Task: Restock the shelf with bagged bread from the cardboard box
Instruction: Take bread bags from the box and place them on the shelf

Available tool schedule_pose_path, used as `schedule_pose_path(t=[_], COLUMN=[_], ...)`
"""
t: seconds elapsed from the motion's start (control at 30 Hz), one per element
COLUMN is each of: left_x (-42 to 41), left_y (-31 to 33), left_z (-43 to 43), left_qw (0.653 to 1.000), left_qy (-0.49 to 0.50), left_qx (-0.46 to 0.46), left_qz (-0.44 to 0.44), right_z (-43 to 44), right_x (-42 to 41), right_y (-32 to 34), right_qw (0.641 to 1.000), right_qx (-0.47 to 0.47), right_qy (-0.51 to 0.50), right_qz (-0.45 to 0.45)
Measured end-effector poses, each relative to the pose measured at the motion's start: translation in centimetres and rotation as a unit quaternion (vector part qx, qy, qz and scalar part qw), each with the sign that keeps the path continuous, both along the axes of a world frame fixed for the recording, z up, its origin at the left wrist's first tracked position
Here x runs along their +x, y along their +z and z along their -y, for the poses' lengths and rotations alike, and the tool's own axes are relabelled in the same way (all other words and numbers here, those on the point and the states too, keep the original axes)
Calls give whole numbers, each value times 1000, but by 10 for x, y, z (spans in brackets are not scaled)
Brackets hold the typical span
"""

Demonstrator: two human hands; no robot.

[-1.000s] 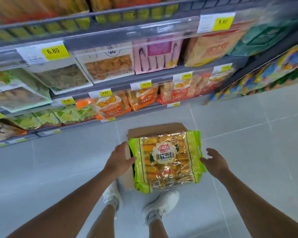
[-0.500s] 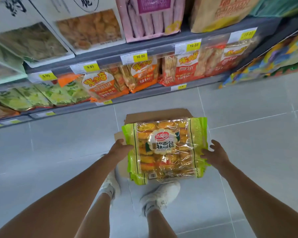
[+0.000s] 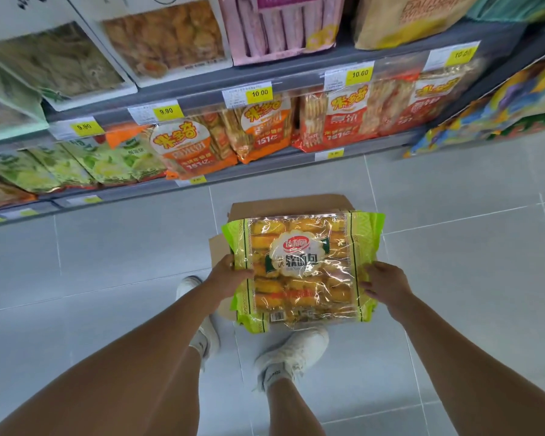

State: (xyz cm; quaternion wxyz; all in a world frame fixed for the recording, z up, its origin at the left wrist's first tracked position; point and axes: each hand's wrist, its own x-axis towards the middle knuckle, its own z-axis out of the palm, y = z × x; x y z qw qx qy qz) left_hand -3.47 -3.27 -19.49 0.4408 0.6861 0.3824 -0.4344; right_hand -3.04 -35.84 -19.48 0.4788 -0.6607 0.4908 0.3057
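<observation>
Half-hiding the cardboard box (image 3: 283, 204) — bread bag (image 3: 302, 269) held by left hand (image 3: 230, 278), right hand (image 3: 386, 283).

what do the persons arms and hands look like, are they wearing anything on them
The left arm and right arm are bare, with no sleeve in view. The left hand and right hand are ungloved, and no watch, bracelet or ring shows. Below them, the person wears white sneakers and white socks with dark lettering.

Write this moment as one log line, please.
bread bag: over cardboard box | left hand: grips bag's left edge | right hand: grips bag's right edge | shelf: bag not yet placed
</observation>
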Motion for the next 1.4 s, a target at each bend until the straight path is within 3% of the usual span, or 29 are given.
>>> schedule_pose_path(t=[0.4,0.6,0.83,1.0,1.4], left_x=[10,34,62,78,53], left_y=[37,170,314,421,593], left_z=[-25,-23,-36,-40,-78], left_qw=[998,988,947,918,828], left_qy=[7,-69,-159,-164,-91], left_qx=[-21,-3,-4,-15,-52], left_qz=[51,136,280,360,551], right_z=[-17,-21,-20,-15,-17], right_x=[-17,-9,8,18,10], right_y=[71,163,310,419,613], right_qw=[999,994,981,965,900], right_qx=[-18,-19,-25,-35,-14], right_qy=[-27,-40,-23,-7,36], right_qz=[43,103,191,260,434])
